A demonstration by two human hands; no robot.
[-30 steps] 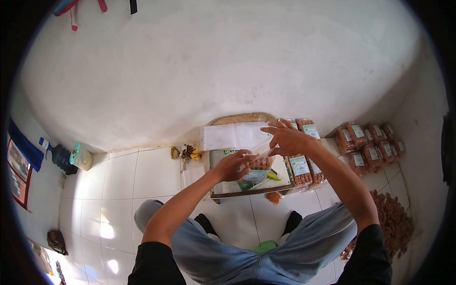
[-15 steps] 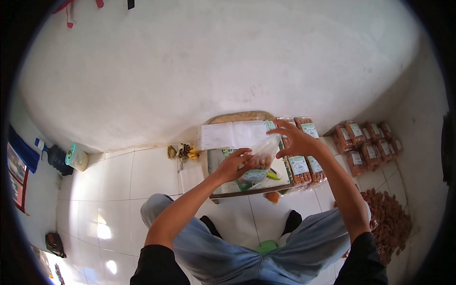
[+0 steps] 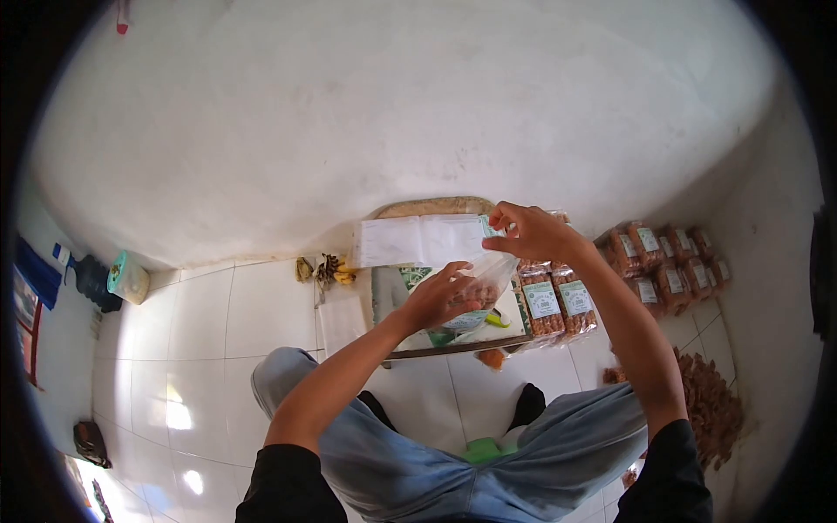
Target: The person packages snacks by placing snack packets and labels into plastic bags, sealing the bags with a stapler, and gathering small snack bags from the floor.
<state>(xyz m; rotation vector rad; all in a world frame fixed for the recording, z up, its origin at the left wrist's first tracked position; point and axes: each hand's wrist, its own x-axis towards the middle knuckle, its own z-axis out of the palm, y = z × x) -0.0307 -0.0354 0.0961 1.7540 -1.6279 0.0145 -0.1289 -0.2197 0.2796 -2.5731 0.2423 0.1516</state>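
My left hand [image 3: 440,301] is wrapped round the side of a clear plastic bag [image 3: 493,277] that holds brown snack pieces. The bag leans to the right above a low table [image 3: 410,352], its top end up near my right hand. My right hand [image 3: 530,235] is just above that top end, fingers curved and thumb apart from them, with nothing visible between them. Behind its fingertips lies a green-printed label [image 3: 491,224], partly covered. White sheets [image 3: 418,241] lie flat at the table's back. A yellow-green tool [image 3: 498,319] rests beside the bag, partly hidden.
Filled, labelled snack packs [image 3: 542,301] lie at the table's right side. More packs [image 3: 667,261] are stacked by the right wall, near a loose heap of brown pieces [image 3: 711,405]. Bananas [image 3: 343,275] lie left of the table. A lidded tub [image 3: 129,281] stands farther left.
My right hand has risen a little and moved left over the bag's top, its fingers drawing closer together. My left hand stays on the bag. The view has shifted slightly.
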